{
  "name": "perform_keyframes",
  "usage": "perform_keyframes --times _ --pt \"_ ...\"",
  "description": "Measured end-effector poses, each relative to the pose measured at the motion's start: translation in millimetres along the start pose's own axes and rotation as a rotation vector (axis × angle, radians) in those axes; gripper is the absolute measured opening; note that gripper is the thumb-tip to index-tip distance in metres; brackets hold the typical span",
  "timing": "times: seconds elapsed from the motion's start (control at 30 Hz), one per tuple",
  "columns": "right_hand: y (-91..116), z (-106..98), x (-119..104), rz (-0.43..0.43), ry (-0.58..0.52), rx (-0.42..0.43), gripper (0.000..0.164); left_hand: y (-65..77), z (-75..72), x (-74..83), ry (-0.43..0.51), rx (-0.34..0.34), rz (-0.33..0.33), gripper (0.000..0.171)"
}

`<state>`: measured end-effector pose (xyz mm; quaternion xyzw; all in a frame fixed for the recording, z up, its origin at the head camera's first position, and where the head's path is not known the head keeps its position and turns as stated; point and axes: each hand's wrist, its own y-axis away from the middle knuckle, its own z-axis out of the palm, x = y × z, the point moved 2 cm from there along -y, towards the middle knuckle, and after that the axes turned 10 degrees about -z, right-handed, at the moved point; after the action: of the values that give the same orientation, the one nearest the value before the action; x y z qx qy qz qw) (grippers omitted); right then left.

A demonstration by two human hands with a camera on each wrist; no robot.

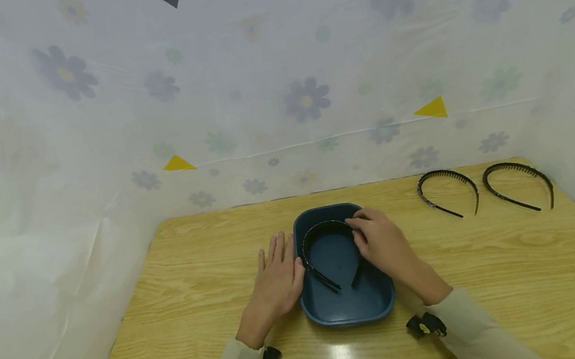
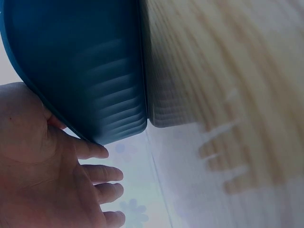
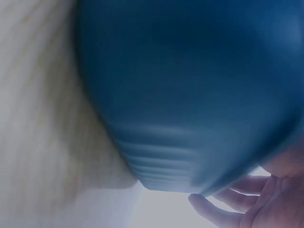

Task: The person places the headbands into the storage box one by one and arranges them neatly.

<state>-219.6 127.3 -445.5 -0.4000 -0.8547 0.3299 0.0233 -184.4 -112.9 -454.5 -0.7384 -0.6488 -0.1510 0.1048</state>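
Note:
A dark blue rectangular tray [image 1: 350,307] stands on the table, with black headband pieces [image 1: 326,223] lying inside it. At the lower left the band's end looks doubled, as if one headband lies on another. My right hand [image 1: 383,245] reaches over the tray's right rim and pinches the headband at its upper right; in the right wrist view the tray wall [image 3: 190,95] hides the headband. Along the left rim my left hand [image 1: 277,278] rests with fingers straight, the thumb against the tray. From the left wrist, its fingers [image 2: 102,173] show extended beside the tray wall.
Two more black toothed headbands, a left one [image 1: 443,172] and a right one [image 1: 514,164], lie at the table's back right. The wood-grain table [image 1: 210,256] meets a flower-printed white sheet [image 1: 257,117] behind and at both sides.

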Motion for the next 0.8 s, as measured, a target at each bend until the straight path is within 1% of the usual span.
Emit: perform_keyframes --times 0.13,0.27,0.43,0.6,0.8 --pt "0 -8 3 0.013 -0.036 0.015 0.027 0.3 0.3 -0.3 0.007 0.006 0.007 0.059" --pt "-1 -16 8 0.028 -0.038 0.017 0.029 0.7 0.2 -0.3 0.007 0.007 0.008 0.058" --pt "-2 -26 14 0.042 -0.055 0.046 0.030 0.5 -0.5 -0.4 -0.001 0.010 0.012 0.058" --pt "0 -34 20 0.062 -0.097 0.067 0.031 0.4 0.3 -0.8 0.001 0.007 0.013 0.058" --pt "5 -46 31 0.092 -0.167 0.057 0.032 -0.2 1.4 -1.4 0.004 0.009 0.012 0.058"
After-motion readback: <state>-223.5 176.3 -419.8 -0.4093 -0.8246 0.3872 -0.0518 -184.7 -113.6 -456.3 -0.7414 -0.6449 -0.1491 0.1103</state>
